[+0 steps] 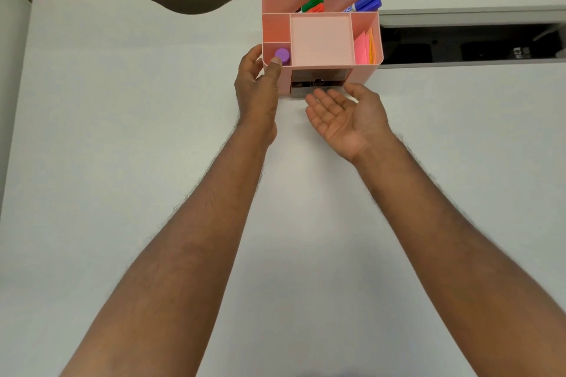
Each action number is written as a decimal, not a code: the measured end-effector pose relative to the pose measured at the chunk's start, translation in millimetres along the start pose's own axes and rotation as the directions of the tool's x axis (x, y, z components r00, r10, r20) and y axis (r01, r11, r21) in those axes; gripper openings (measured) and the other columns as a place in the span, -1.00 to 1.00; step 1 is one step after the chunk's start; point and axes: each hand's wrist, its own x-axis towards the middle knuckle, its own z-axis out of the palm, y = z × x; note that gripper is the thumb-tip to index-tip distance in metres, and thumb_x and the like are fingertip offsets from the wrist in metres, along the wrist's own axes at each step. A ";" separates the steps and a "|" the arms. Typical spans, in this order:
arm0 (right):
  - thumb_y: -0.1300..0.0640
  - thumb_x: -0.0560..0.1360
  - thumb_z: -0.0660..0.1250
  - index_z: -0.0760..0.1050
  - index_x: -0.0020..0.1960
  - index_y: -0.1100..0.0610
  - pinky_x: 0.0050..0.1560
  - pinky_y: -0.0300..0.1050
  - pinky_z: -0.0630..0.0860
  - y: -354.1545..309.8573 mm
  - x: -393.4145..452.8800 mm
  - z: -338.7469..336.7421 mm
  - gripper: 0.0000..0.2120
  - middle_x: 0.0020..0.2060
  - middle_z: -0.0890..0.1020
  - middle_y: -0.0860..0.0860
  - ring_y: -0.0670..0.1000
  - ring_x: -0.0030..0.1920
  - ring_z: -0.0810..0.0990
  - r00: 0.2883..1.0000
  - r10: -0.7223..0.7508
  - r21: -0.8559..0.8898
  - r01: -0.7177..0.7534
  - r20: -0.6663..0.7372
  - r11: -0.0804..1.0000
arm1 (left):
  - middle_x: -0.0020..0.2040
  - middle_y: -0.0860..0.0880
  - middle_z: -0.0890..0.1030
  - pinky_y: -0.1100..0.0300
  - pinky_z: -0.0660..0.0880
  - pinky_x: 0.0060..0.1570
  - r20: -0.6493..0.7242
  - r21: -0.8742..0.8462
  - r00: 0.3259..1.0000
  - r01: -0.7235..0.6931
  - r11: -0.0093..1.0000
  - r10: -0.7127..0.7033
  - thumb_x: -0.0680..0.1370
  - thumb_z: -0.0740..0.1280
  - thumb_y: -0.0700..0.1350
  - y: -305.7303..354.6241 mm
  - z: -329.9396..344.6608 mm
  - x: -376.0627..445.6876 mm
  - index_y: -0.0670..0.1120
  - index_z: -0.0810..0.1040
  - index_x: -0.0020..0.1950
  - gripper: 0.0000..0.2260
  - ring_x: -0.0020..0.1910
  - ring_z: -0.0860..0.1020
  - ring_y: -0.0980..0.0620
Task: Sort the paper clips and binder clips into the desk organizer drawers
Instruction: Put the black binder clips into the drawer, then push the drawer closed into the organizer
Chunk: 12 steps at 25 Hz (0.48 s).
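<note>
While left hand (258,86) steadies organizer (364,72), markers (364,3), sticky notes (363,47) inside

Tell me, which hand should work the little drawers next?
Probably the right hand: it lies open, palm up, fingertips right at the drawers in the front of the pink organizer. The left hand is busy steadying the organizer's left corner.

Markers (312,4), sticky notes (361,50) — white desk (122,131)
</note>
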 end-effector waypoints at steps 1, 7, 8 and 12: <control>0.06 0.66 0.20 0.35 0.48 0.25 0.34 0.10 0.52 -0.9 0.9 2.6 -0.55 0.36 0.55 0.19 0.19 0.31 0.59 1.000 0.003 0.003 -0.003 0.007 1.000 | 0.39 0.03 0.53 0.02 0.52 0.20 -0.001 -0.002 1.000 -0.002 1.000 0.002 0.55 0.44 0.09 -0.6 -0.6 0.2 0.13 0.43 0.38 -0.58 0.34 0.49 -0.01; 0.12 0.65 0.19 0.34 0.49 0.24 0.35 0.11 0.50 0.1 7.0 7.2 -0.56 0.38 0.54 0.18 0.19 0.33 0.58 0.999 -0.007 -0.024 0.008 0.046 1.000 | 0.39 0.03 0.53 0.04 0.52 0.18 -0.008 -0.002 1.000 0.001 1.000 -0.001 0.55 0.44 0.09 -2.8 -0.4 2.6 0.11 0.43 0.41 -0.54 0.33 0.49 -0.01; 0.13 0.64 0.20 0.37 0.47 0.23 0.35 0.11 0.50 1.1 7.9 5.7 -0.58 0.36 0.56 0.17 0.19 0.32 0.58 0.999 -0.008 -0.042 0.010 0.045 0.999 | 0.39 0.02 0.52 0.04 0.52 0.18 -0.010 0.005 1.000 0.001 1.000 -0.001 0.55 0.44 0.09 -3.3 -0.7 3.0 0.11 0.43 0.42 -0.54 0.33 0.49 0.00; 0.14 0.63 0.24 0.49 0.36 0.19 0.28 0.08 0.56 6.2 8.2 -11.4 -0.67 0.28 0.61 0.11 0.15 0.24 0.63 0.999 -0.038 -0.192 0.033 -0.023 0.981 | 0.39 0.03 0.52 -0.03 0.51 0.26 -0.015 0.052 1.000 -0.019 0.998 0.019 0.55 0.43 0.13 -9.5 -3.6 7.3 0.12 0.42 0.41 -0.54 0.35 0.49 -0.01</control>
